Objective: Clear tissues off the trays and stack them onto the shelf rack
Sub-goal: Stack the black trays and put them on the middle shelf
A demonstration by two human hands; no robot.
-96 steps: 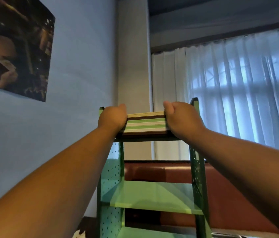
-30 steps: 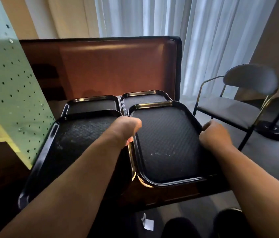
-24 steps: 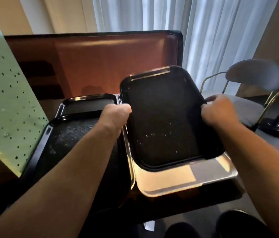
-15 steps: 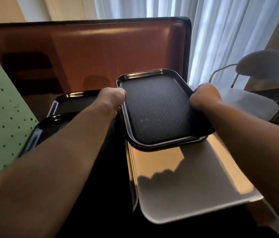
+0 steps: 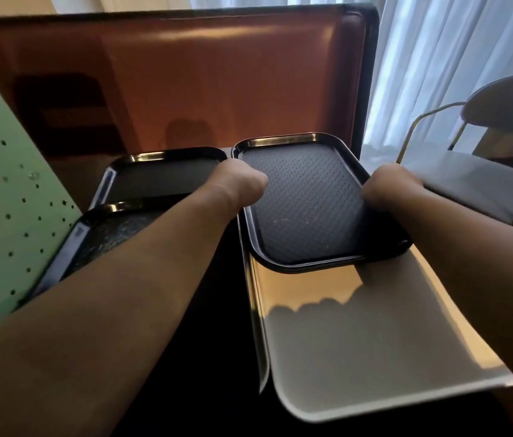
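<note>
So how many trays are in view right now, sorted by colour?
Black textured plastic trays: 3, namely the one gripped in both hands, the rear left one and the near left one.
Shiny light-coloured tray: 1, lying bare under the held tray.
Total: 4 trays. No tissues visible on any.
</note>
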